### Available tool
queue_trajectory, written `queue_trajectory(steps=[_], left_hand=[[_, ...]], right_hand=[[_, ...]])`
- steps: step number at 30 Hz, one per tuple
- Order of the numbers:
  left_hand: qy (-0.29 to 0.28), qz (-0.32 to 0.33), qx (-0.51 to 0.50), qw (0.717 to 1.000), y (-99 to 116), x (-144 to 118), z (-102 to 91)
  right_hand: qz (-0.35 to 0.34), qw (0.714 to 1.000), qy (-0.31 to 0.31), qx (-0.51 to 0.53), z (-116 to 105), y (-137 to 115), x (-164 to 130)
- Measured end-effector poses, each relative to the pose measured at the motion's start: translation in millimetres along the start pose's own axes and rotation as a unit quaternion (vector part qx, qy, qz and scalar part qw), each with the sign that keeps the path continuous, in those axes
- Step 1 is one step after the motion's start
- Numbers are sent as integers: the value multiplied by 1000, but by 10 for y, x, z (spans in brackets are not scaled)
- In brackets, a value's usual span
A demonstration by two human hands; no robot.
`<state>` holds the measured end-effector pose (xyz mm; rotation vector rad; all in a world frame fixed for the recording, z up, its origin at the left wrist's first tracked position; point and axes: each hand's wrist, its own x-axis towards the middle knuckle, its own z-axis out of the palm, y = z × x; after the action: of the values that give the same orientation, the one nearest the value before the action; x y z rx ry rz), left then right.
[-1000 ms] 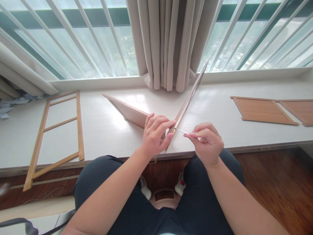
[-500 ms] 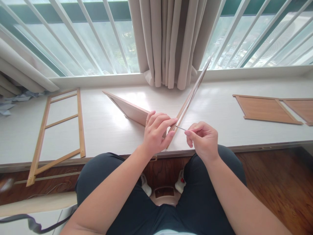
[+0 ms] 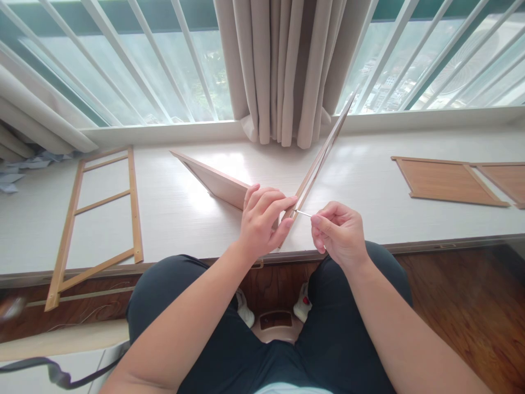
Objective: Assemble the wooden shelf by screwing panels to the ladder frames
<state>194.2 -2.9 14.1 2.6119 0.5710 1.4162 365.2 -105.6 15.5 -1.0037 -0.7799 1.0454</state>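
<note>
Pale sill (image 3: pixel 197 230): two hands (image 3: pixel 262 220), one slim rod (image 3: pixel 304 213), one ladder-like frame (image 3: pixel 102 202)

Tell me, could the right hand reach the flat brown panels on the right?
Probably, with a stretch: nothing visible blocks the white ledge between the right hand and the panels, though that hand holds a thin tool.

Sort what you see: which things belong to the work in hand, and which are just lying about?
In the work:
thin metal tool, in the right hand
raised wooden frame, held by the left hand
wooden panel, partly behind that hand

Lying about:
ladder-like frame, perhaps related
flat wooden panels, perhaps related
black strap
</note>
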Motion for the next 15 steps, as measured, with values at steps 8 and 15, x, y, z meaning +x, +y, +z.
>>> queue_trajectory(steps=[8,15], left_hand=[[5,3,2,1000,-8,-2,9],[-4,-5,3,1000,-7,-6,-5]], right_hand=[[16,999,-30,-15,-86,9,-2],[-36,998,-35,-44,-132,9,-16]])
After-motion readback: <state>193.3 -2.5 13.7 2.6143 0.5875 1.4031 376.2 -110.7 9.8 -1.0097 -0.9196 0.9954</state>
